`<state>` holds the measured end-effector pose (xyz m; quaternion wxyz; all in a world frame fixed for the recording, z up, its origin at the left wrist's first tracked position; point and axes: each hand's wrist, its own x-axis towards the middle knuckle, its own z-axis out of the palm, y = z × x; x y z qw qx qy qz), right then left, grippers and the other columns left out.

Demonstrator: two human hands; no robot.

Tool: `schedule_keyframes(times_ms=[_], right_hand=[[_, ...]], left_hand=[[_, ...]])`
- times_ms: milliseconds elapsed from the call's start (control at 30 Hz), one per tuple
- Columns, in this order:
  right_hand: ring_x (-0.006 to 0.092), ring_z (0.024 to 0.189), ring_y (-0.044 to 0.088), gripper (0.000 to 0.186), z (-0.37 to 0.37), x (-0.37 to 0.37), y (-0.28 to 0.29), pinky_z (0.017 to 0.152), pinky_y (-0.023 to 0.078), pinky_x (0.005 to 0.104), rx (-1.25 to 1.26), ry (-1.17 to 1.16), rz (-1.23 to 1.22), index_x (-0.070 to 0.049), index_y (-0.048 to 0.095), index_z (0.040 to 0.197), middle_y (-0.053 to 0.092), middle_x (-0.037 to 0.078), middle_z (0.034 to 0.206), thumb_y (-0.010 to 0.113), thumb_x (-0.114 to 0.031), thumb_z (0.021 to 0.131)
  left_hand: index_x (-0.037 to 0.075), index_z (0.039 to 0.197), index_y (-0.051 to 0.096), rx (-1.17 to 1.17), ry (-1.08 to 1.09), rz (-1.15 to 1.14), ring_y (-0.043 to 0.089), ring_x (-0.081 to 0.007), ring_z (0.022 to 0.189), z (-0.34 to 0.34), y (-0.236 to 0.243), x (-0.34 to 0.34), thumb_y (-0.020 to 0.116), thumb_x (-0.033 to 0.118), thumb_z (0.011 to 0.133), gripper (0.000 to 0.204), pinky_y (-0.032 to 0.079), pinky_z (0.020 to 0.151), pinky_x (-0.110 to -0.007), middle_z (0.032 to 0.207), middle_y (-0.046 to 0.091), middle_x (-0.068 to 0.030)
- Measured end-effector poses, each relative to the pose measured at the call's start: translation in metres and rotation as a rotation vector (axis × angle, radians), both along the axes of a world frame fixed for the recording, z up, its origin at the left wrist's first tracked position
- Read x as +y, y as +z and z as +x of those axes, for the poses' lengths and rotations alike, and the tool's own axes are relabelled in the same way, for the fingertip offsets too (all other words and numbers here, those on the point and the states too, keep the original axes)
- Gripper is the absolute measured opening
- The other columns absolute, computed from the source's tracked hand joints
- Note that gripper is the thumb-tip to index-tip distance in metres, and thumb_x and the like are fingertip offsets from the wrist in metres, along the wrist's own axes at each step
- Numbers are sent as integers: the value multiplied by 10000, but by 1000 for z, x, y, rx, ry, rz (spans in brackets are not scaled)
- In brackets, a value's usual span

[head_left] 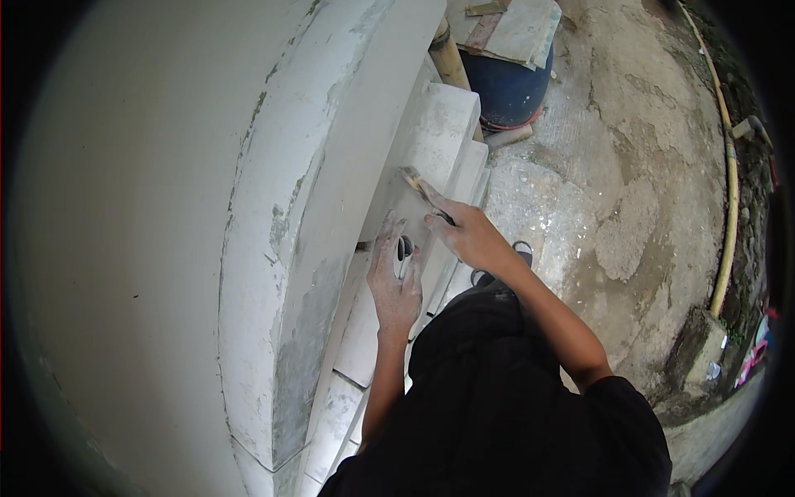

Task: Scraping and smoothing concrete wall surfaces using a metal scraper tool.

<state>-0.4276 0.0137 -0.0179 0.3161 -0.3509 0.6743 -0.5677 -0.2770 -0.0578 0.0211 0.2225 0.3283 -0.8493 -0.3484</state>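
Note:
My right hand [468, 232] grips a slim paintbrush [421, 186] with a tan and dark handle. Its pale tip lies against or close to the grey-white stepped wall moulding [443, 112]. Below and left of it, my left hand [396, 282], dusted white, has its fingers and thumb around a small white round thing [405, 248] with a dark hollow. What kind of thing this is, I cannot make out. White powder also coats the fingers of my right hand.
A thick, worn white ledge [286, 224] runs along the wall at left. At the top stand a dark blue barrel [505, 91] with boards [522, 33] on it and a bamboo pole [450, 62]. Stained concrete floor [629, 166] extends right, edged by a long yellowish pipe [730, 207].

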Motion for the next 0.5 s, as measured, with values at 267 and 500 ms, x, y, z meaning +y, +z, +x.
schedule_keyframes(times_ms=[267,500], right_hand=[[441,927,639,407,5,37,15,856,507,488,388,318,329,-78,622,1330,649,262,995,626,-141,928],[430,948,657,263,-57,0,2,829,534,519,604,20,317,-21,684,1067,679,252,958,631,-146,841]], left_hand=[[4,1382,545,-99,17,50,461,-433,1371,18,-13,6,644,40,892,501,373,1140,-466,1472,491,-255],[31,1425,510,-124,-49,-16,391,-443,1420,18,-2,5,643,17,879,563,336,1167,-473,1500,449,-266]])
